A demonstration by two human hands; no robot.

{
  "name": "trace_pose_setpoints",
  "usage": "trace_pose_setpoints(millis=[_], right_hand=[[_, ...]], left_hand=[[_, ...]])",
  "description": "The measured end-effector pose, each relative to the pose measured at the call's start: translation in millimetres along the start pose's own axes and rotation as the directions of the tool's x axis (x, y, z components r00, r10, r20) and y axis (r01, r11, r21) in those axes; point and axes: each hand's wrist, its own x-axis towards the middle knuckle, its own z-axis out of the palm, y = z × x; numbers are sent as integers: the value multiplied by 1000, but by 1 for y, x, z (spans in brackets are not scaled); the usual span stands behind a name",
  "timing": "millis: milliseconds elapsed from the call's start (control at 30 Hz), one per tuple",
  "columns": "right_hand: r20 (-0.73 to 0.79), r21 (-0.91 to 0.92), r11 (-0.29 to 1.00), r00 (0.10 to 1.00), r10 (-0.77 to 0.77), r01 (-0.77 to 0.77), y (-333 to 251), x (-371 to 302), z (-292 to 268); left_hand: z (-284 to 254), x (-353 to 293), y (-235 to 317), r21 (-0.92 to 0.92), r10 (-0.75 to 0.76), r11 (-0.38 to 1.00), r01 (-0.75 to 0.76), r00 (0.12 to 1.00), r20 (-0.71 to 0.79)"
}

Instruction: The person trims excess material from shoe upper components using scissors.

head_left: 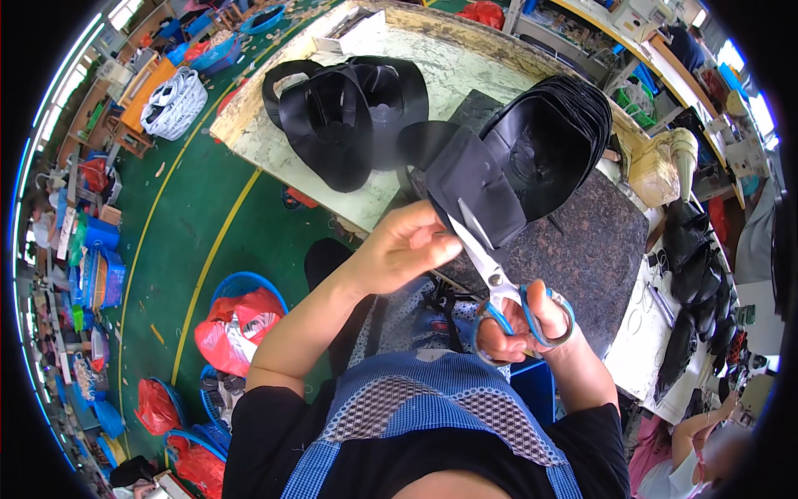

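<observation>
Bright, fairly even light fills the room, with white glare at the windows [73,79] along the left rim. Fisheye distortion bends the yellow floor line [214,239]; the black pieces [337,158] lose detail in dark hollows.

The left hand [407,254] pinches, its bare forearm [309,328] slanting inward. The right hand [532,328] curls, thumb [544,306] extended.
</observation>
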Motion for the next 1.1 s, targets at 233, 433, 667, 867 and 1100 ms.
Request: trace_pose_setpoints(millis=[233,433,667,867,1100], right_hand=[[61,196,979,997,39,-50,0,6,-2],[-121,-34,999,992,38,-42,-5,11,8],[-371,-652,753,829,-418,88,-28,0,22],[-384,-891,452,470,-795,36,-50,23,18],[-510,-796,604,575,-640,-34,-60,24,4]], left_hand=[[1,-6,-4,33,58,998,-60,997,56],[2,-10,-8,56,29,998,-34,995,99],[-3,-10,-7,294,87,953,-71,995,-42],[3,-10,-4,564,116,820,-97,993,2],[13,-31,48,834,135,479,-273,962,237]])
